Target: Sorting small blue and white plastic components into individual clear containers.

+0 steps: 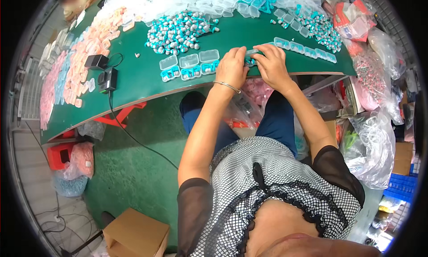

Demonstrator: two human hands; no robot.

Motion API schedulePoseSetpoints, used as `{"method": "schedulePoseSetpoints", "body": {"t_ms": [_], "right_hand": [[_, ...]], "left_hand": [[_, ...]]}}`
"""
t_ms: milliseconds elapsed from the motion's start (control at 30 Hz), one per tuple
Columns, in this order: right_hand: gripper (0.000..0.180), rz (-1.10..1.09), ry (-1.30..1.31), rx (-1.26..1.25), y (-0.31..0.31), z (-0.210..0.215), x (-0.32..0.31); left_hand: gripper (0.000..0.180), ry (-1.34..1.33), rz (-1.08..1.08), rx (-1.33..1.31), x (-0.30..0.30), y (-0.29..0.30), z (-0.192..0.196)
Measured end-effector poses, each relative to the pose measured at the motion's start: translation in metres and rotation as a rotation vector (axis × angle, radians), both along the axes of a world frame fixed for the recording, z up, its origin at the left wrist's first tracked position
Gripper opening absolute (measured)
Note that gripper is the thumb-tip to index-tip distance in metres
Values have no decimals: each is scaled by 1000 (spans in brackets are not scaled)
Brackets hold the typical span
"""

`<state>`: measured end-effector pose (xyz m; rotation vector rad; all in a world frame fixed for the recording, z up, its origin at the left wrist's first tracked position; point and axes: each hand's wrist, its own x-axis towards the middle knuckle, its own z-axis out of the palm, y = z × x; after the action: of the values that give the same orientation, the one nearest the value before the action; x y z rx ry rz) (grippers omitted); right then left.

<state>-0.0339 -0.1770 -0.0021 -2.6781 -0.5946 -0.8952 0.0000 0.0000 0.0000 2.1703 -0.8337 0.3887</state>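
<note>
Seated person at a green table (133, 85). Left hand (232, 69) and right hand (271, 65) meet, fingers curled around a small clear case (250, 54) with teal contents, held just above the table's near edge. Three filled cases (191, 72) lie open to the left. Risk: a slip so close to the edge would likely drop the case to the floor; a stray elbow could scatter the teal pile (178, 33).

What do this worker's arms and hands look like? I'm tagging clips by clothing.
Both forearms are bare. The left hand has a thin silver bangle at the wrist; the right hand wears nothing visible. Sheer black short sleeves cover the upper arms.
</note>
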Motion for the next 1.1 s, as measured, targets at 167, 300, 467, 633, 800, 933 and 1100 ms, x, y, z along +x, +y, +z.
{"method": "schedulePoseSetpoints", "body": {"t_ms": [167, 300, 467, 633, 800, 933, 1100], "right_hand": [[21, -6, 20, 65, 1, -3, 6], [22, -3, 16, 70, 3, -2, 2], [27, 13, -25, 126, 1, 1, -2], [30, 102, -87, 37, 2, 9, -6], [30, 76, -70, 29, 1, 3, -3], [28, 103, -10, 74, 0, 1, 1], [29, 119, 67, 83, 2, 0, 4]], "left_hand": [[59, 1, -1, 2, 7, 1, 3], [59, -38, 5, 2, 7, 1, 0], [59, -51, 10, -2, 6, 1, -1], [58, 42, -7, -1, 5, 1, 1], [59, 57, -17, -13, 4, 0, -2], [59, 49, -24, -21, 3, 0, -1], [58, 49, -21, -18, 2, 0, -1]]}}
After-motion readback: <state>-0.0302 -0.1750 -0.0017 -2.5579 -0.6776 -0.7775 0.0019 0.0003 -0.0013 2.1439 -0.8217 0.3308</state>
